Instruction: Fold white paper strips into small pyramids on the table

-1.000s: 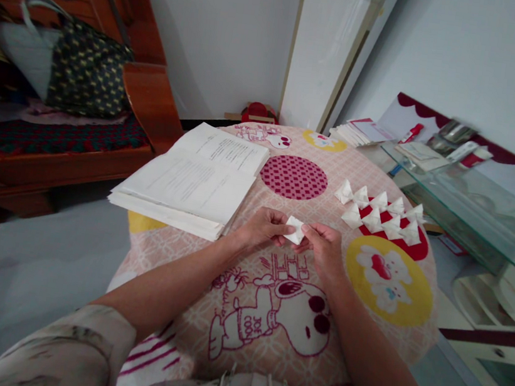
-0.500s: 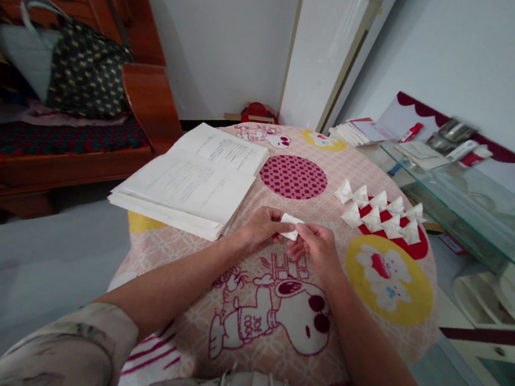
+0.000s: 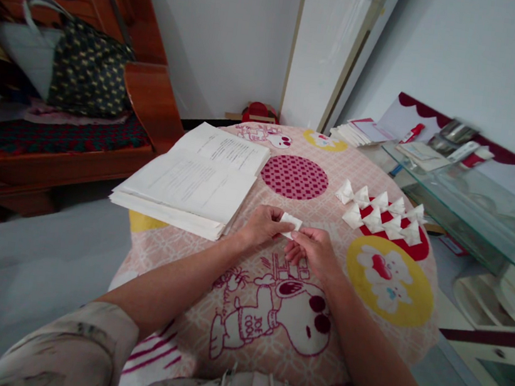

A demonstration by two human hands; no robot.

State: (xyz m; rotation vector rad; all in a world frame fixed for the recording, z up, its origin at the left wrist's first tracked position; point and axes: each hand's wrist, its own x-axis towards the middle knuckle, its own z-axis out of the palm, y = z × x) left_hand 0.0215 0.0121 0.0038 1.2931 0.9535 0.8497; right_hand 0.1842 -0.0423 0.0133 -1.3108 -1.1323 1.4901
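Observation:
My left hand (image 3: 263, 225) and my right hand (image 3: 314, 251) meet over the middle of a round table covered in a pink cartoon cloth (image 3: 278, 322). Both pinch a small folded white paper piece (image 3: 292, 221) between fingers and thumbs. The left holds its near-left edge, the right its right side, fingers curled. An open stack of printed white paper sheets (image 3: 193, 178) lies just left of my hands. Several finished folded white paper shapes (image 3: 380, 214) sit in two rows to the right, on a red circle of the cloth.
A wooden bench (image 3: 57, 128) with a dark patterned bag (image 3: 84, 69) stands at the left. A glass-topped table (image 3: 474, 202) with booklets and small items is at the right. A tall white appliance (image 3: 324, 50) stands behind the table.
The paper piece has turned from a pointed, tilted shape to a flatter fold. My right hand shifted slightly left and toward me; my left hand barely moved.

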